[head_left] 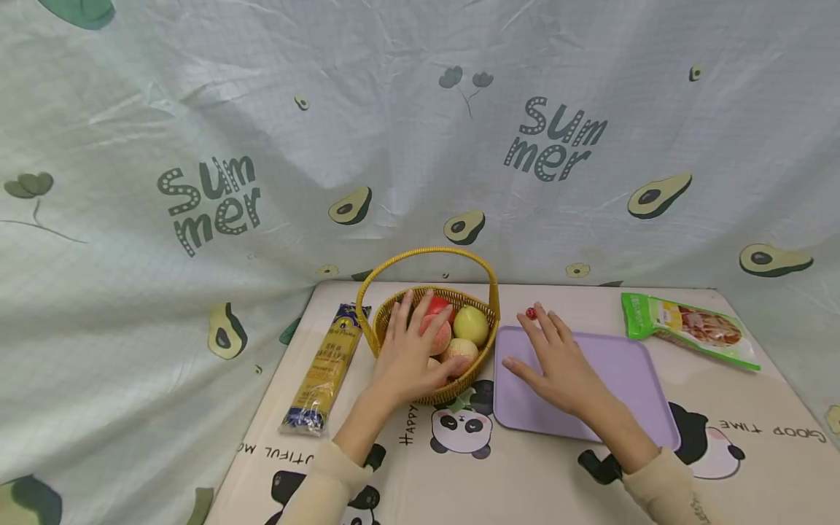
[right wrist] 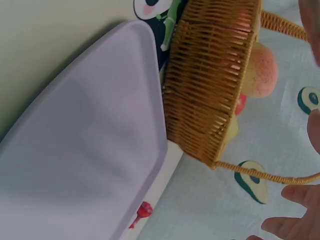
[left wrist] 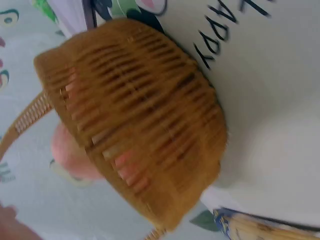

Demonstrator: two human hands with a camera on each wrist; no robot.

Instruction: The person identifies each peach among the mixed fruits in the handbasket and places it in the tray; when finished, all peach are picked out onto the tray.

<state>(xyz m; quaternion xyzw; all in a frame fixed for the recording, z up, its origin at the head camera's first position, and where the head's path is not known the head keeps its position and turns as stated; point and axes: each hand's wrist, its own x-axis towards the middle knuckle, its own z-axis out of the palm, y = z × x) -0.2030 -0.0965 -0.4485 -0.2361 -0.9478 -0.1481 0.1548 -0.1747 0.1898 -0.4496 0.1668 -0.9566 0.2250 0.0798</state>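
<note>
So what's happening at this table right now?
A person's left hand is spread over a wicker basket of fruit, and their right hand over a purple tray. Neither seems to grip anything. A long yellow packet lies left of the basket, a green-edged packet right of the tray.

Table (head_left: 512, 481) beneath basket (head_left: 446, 395), purple tray (head_left: 623, 372), yellow packet (head_left: 326, 368), green packet (head_left: 698, 332), lollipop (right wrist: 144, 210).

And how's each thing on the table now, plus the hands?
Basket: upright, holding fruit.
Fruit: piled inside.
Purple tray: lying flat.
Yellow packet: lying down.
Green packet: lying down.
Red lollipop: lying beyond the tray.
Left hand: fingers spread above the fruit.
Right hand: fingers spread above the tray.
</note>
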